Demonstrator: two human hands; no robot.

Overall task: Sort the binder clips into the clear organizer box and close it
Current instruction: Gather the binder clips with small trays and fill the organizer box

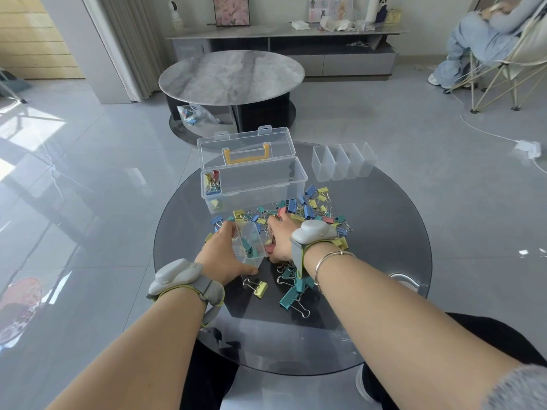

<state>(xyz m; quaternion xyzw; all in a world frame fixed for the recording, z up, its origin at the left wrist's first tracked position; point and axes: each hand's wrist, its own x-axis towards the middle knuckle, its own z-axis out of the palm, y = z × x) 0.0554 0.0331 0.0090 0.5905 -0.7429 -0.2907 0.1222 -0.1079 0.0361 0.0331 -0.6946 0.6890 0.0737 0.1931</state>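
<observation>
Both hands work mid-counter: my left hand [220, 255] grips a light, slippery clear bin [249, 247]; my right hand [281, 236] curls into the binder clips [299, 213], best pinched by their wire handles. Beyond, the organizer box [260, 184] stands open.

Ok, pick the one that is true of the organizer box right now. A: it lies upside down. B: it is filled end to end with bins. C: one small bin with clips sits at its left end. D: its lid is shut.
C: the clear organizer box stands lid-open, with one clip-filled bin at its left end and the rest of its space bare.
</observation>
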